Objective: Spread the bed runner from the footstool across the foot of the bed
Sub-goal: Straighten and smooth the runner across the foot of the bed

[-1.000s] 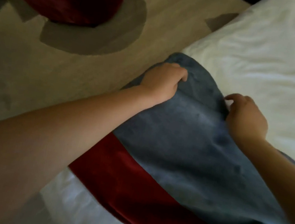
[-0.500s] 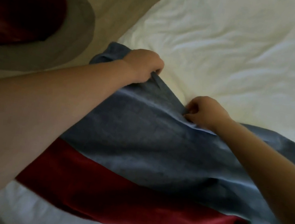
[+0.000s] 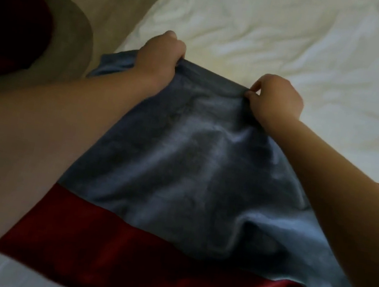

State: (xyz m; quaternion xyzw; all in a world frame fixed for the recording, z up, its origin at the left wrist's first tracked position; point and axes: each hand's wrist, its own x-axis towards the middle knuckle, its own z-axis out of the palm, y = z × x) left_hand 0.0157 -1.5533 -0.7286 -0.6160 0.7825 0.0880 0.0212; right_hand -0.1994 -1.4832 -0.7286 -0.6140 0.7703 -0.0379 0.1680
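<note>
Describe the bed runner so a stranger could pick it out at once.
Start at the white bed that fills most of the view. Across its near part lies the bed runner, its far edge gripped by the left hand and right hand. It is the only coloured cloth on the sheet: grey-blue with a dark red band.

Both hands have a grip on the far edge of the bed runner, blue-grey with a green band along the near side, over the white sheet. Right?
Not quite: the band is red, not green. The head view shows the left hand and right hand gripping the far edge of the blue-grey bed runner, with the red band along its near side, over the white sheet.
</note>
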